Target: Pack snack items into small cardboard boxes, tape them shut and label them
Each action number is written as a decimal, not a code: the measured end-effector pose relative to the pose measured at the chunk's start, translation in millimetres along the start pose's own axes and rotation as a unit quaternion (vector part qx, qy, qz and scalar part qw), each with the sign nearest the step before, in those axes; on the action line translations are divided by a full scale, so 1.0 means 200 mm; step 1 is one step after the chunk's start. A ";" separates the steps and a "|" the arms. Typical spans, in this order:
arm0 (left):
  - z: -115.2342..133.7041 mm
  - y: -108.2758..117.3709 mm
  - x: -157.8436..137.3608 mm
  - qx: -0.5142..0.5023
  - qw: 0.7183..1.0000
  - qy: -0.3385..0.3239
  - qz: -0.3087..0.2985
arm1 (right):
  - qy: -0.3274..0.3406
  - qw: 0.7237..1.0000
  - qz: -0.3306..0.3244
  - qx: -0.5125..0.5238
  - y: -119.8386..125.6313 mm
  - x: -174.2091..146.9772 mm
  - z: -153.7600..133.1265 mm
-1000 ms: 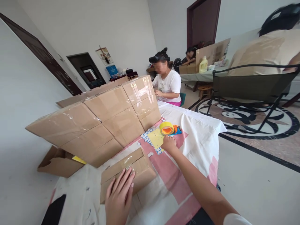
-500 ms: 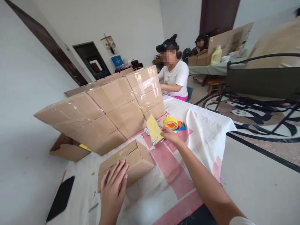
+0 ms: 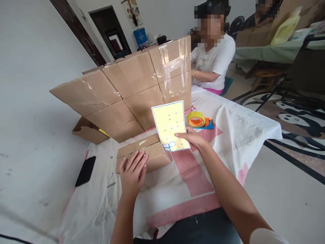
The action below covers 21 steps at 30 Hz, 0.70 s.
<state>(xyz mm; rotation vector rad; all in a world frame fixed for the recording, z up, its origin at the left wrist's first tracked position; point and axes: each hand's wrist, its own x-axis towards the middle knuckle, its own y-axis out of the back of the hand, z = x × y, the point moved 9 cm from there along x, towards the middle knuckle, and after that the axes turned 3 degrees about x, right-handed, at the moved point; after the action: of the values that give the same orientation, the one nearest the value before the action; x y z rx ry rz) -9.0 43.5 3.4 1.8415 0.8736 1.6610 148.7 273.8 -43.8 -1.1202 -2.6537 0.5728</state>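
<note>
My right hand [image 3: 193,138] grips a yellow printed sheet [image 3: 169,118] by its right edge, thumb on the face. Blue outlines and small blue marks cover the sheet, with two white boxes low down. It is raised before the right end of a small closed cardboard box [image 3: 157,156], hiding part of it. On the box's top and near side lies my left hand [image 3: 133,167], fingers stretched out, holding nothing. Just beyond my right hand, a roll of yellow tape [image 3: 195,119] sits beside an orange and blue tape dispenser [image 3: 209,123].
A wall of taped cardboard boxes [image 3: 137,91] stands across the table's far side. An open carton [image 3: 88,132] is behind the left edge. A black phone-like slab [image 3: 85,171] lies on the white and pink tablecloth [image 3: 177,181]. A co-worker [image 3: 215,57] sits beyond.
The sheet in my right hand has come up and turned its printed face towards me. My left hand stays on the box. The view has tilted downward.
</note>
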 end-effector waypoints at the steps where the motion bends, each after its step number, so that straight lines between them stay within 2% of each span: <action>1: 0.02 0.01 0.02 0.005 1.000 0.013 0.027 | 0.003 1.000 0.003 0.006 -0.02 0.00 0.00; 4: 0.11 0.11 0.10 0.011 0.984 0.059 0.166 | 0.052 0.998 0.024 0.016 -0.05 -0.01 -0.04; 6: 0.20 0.12 0.19 -0.009 0.977 0.069 0.202 | 0.078 0.996 0.037 0.006 -0.08 -0.02 -0.07; 9: 0.31 0.05 0.38 -0.040 0.986 0.096 0.134 | 0.110 0.993 0.045 0.003 -0.12 -0.04 -0.10; 12: 0.37 -0.01 0.52 -0.069 0.987 0.119 0.081 | 0.142 0.988 0.062 0.017 -0.13 -0.06 -0.12; 17: 0.40 -0.02 0.57 -0.111 0.981 0.103 0.121 | 0.187 0.977 0.080 0.059 -0.13 -0.09 -0.17; 21: 0.43 -0.03 0.56 -0.130 0.980 0.086 0.126 | 0.191 0.975 0.092 0.064 -0.11 -0.10 -0.17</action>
<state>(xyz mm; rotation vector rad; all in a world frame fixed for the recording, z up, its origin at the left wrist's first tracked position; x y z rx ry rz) 80.7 136.0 62.2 1.7010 0.4726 2.0099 160.4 254.3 -3.6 -1.2969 -2.1741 0.4940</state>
